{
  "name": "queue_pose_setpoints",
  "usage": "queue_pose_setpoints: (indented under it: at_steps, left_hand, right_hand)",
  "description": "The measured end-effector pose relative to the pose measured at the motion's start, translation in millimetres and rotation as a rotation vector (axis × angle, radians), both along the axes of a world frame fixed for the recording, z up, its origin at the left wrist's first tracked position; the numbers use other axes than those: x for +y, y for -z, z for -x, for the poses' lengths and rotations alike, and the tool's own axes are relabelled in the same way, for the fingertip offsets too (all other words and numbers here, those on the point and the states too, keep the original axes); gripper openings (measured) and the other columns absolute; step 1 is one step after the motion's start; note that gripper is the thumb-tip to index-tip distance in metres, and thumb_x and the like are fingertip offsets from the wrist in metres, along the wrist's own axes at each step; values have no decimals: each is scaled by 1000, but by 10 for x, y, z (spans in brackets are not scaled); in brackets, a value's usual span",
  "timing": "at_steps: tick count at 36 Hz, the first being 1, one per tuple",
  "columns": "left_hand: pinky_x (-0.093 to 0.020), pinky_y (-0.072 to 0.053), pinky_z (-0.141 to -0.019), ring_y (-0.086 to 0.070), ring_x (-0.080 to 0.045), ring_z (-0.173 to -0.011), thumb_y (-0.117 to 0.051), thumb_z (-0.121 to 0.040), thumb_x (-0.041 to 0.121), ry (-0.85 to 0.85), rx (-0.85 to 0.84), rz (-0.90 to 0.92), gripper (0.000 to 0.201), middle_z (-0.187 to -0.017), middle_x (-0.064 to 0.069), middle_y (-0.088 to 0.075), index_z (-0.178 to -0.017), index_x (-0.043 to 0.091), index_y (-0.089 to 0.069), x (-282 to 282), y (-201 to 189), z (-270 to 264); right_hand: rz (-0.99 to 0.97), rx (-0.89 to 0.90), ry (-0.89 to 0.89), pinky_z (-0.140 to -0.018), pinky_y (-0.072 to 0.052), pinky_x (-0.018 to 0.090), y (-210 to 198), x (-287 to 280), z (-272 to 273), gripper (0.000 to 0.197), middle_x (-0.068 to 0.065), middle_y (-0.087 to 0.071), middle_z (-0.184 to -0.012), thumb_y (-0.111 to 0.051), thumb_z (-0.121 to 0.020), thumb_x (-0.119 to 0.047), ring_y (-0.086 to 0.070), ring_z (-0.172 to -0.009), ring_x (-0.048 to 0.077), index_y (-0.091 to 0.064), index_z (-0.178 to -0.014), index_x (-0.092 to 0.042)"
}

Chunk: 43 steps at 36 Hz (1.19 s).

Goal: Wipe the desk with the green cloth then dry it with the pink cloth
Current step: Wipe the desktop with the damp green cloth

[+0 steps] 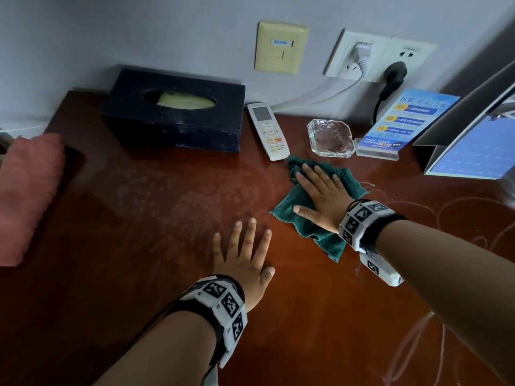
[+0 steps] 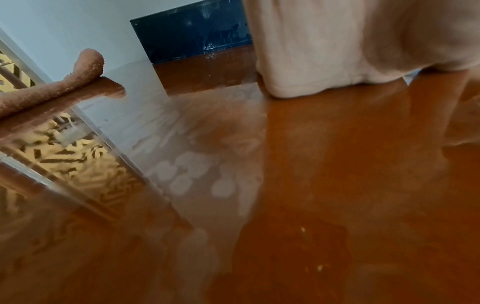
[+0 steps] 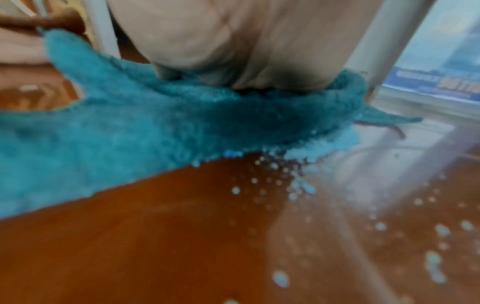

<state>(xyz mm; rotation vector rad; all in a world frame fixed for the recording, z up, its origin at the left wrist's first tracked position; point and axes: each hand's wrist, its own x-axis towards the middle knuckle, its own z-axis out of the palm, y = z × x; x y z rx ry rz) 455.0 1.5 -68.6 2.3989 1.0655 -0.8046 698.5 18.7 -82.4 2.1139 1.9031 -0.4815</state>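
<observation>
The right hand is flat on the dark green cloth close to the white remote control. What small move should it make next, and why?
Probably slide the dark green terry cloth toward the left hand, across the dull, smeared middle of the red-brown wooden desk. The right hand already presses it flat, and the white remote control and clear glass ashtray block the way just beyond. The folded pink cloth lies untouched at the left edge.

1. The glossy red-brown desk (image 1: 156,207) stands against the wall.
2. At its back lie a dark tissue box (image 1: 172,118), a white remote (image 1: 269,132), a glass ashtray (image 1: 331,137) and a blue sign (image 1: 401,123).
3. The green cloth (image 1: 312,218) lies right of centre; the pink cloth (image 1: 25,190) lies at the left edge.
</observation>
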Motion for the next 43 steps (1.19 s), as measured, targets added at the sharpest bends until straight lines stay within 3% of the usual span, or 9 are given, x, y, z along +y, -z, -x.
queue_pose_setpoints:
  at_steps: [2, 8, 19, 31, 43]
  left_hand:
    - [-58, 17, -107, 37, -28, -135, -8, -98, 51, 3, 5, 4, 61, -135, -2, 51, -128, 30, 40, 1, -5, 0]
    - [-58, 17, -108, 38, -28, -134, -8, -98, 52, 3, 23, 22, 61, -138, -2, 50, -128, 30, 40, 11, -23, -9]
    - [-58, 18, -107, 40, -27, -133, -8, -98, 52, -4, 50, 47, 61, -134, -1, 53, -128, 30, 41, 18, -50, -20]
    - [-58, 18, -107, 39, -27, -134, -7, -98, 53, -9, 55, 39, 60, -132, -1, 54, -127, 31, 41, 14, -42, -23]
    - [-58, 18, -107, 40, -27, -133, -6, -98, 53, -23, 45, 42, 60, -132, 0, 55, -127, 32, 42, 21, -15, -28]
  right_hand:
    - [-25, 12, 89, -118, 9, 43, 20, 8, -5, 82, -9, 19, -158, -18, -86, -74, 17, -145, 14, 9, -151, -31]
    - [-88, 15, 265, -117, 6, 44, 41, 4, 37, 76, -7, 14, -159, -31, -92, -64, 12, -146, 17, 4, -151, -33]
    - [-51, 26, 445, -117, 8, 48, 40, -83, -33, 84, -7, 19, -158, -28, -86, -74, 16, -146, 17, 8, -151, -33]
    - [-46, 12, 698, -113, 5, 60, 13, -241, -42, 98, -2, 20, -158, -25, -76, -84, 17, -145, 23, 12, -150, -30]
    - [-14, 18, 772, -112, 6, 60, -9, -566, 68, 102, -2, 24, -157, -23, -74, -86, 20, -145, 23, 16, -149, -31]
